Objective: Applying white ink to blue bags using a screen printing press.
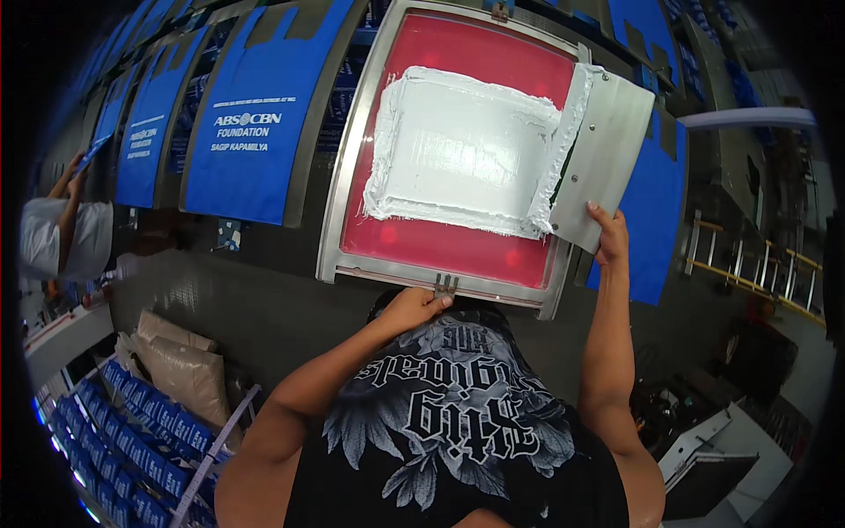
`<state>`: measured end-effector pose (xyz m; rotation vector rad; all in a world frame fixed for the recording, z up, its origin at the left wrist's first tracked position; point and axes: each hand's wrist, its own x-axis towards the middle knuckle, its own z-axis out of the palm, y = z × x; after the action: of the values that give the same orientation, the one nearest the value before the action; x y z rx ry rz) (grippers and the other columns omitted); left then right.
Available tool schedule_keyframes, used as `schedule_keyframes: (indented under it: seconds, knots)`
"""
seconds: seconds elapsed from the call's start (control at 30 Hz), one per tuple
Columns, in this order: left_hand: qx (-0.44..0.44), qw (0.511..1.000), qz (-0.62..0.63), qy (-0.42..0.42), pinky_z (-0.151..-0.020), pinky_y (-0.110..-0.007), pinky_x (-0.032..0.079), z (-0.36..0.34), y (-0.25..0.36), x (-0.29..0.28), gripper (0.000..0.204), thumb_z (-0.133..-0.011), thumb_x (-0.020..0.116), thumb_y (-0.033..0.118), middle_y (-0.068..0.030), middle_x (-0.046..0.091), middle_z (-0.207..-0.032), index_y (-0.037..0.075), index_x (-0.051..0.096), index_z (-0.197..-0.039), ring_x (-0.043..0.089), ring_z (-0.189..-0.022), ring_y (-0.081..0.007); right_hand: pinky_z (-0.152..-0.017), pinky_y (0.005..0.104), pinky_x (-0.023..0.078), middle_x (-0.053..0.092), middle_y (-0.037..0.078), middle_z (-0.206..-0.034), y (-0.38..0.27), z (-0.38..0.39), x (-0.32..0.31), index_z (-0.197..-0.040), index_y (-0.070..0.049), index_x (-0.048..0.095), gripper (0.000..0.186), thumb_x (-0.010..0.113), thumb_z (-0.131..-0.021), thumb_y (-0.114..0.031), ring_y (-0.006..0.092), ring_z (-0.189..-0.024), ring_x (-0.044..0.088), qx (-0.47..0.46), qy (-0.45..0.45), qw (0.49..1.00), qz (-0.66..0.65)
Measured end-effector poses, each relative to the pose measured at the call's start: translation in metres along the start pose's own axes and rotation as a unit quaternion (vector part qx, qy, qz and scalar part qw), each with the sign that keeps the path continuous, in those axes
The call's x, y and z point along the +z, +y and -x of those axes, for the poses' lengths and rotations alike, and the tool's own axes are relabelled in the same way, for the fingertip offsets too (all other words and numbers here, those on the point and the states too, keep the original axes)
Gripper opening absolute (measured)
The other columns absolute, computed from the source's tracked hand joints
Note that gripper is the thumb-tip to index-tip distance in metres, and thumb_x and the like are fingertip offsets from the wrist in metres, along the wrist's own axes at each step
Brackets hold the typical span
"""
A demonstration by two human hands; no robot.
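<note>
In front of me lies a screen printing frame [338, 204] with metal edges and a red mesh [458, 44]. White ink [462, 145] covers a rectangle of the mesh, with thick ridges around its border. My right hand [609, 233] grips the lower end of a wide metal squeegee [613, 145], which is tilted over the frame's right side with ink along its blade edge. My left hand [418, 310] is closed at the frame's near edge, its thumb by a small metal clip [446, 285]. A blue printed bag [658, 224] shows partly beneath the squeegee and frame on the right.
Blue bags [255, 119] lie flat on boards in a row to the left, and more hang over at the upper right. A person in a white shirt [66, 233] works at far left. A ladder [753, 268] lies at right; a rack of blue bags [132, 440] stands lower left.
</note>
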<state>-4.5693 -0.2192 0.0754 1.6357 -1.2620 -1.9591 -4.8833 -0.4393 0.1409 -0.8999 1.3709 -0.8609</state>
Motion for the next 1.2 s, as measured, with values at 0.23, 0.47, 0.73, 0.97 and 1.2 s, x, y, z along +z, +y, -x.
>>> schedule_keyframes:
  seconds: [0.23,0.47,0.73,0.97,1.2]
  knots:
    - [-0.044,0.957,-0.272,0.086,-0.07,-0.046,0.048,0.031,0.072,-0.042,0.06,-0.083,0.051,0.059,-0.0218,0.063,-0.079,0.001,0.064,-0.075,0.063,-0.08,-0.0382,-0.082,0.0353,0.05,0.061,0.015,-0.106,0.017,-0.022,-0.024,-0.116,0.006,0.052,0.049,0.07,-0.077,-0.017,0.0241,-0.093,0.061,0.011,-0.062,0.998,-0.027]
    - [-0.041,0.89,-0.058,0.45,-0.094,-0.041,0.041,-0.005,0.025,-0.165,0.067,-0.088,0.05,0.052,-0.027,0.055,-0.118,0.005,0.041,-0.135,0.052,-0.112,-0.0397,-0.082,0.0375,0.052,0.061,0.016,-0.106,0.027,-0.028,-0.016,-0.119,0.006,0.048,0.051,0.069,-0.078,-0.014,0.0263,-0.094,0.062,0.017,-0.07,0.996,-0.05]
    - [0.111,0.895,0.056,0.428,-0.091,-0.032,0.043,0.038,0.015,-0.179,0.049,-0.092,0.055,0.034,-0.0202,0.061,-0.114,0.002,0.049,-0.128,0.058,-0.109,-0.0236,-0.084,0.0418,0.052,0.059,0.016,-0.111,-0.023,0.023,0.035,-0.126,0.004,0.043,0.054,0.065,-0.079,-0.013,0.0288,-0.097,0.061,-0.026,-0.035,0.997,-0.062]
    - [0.182,0.849,0.021,0.496,-0.087,-0.03,0.044,0.103,-0.097,-0.379,0.05,-0.092,0.055,0.033,-0.019,0.062,-0.111,-0.002,0.049,-0.127,0.058,-0.104,-0.0203,-0.085,0.0404,0.052,0.059,0.016,-0.11,-0.031,0.05,0.273,-0.124,0.005,0.044,0.053,0.065,-0.078,-0.012,0.0279,-0.097,0.061,-0.051,-0.062,0.994,-0.069]
    - [0.159,0.862,0.088,0.473,-0.089,-0.029,0.043,0.159,-0.151,-0.507,0.043,-0.094,0.052,0.03,-0.0155,0.063,-0.111,-0.002,0.053,-0.123,0.058,-0.102,-0.0173,-0.081,0.0391,0.053,0.061,0.016,-0.104,-0.003,0.031,0.417,-0.119,0.006,0.049,0.054,0.071,-0.074,-0.015,0.0258,-0.091,0.063,0.006,-0.088,0.992,-0.091]
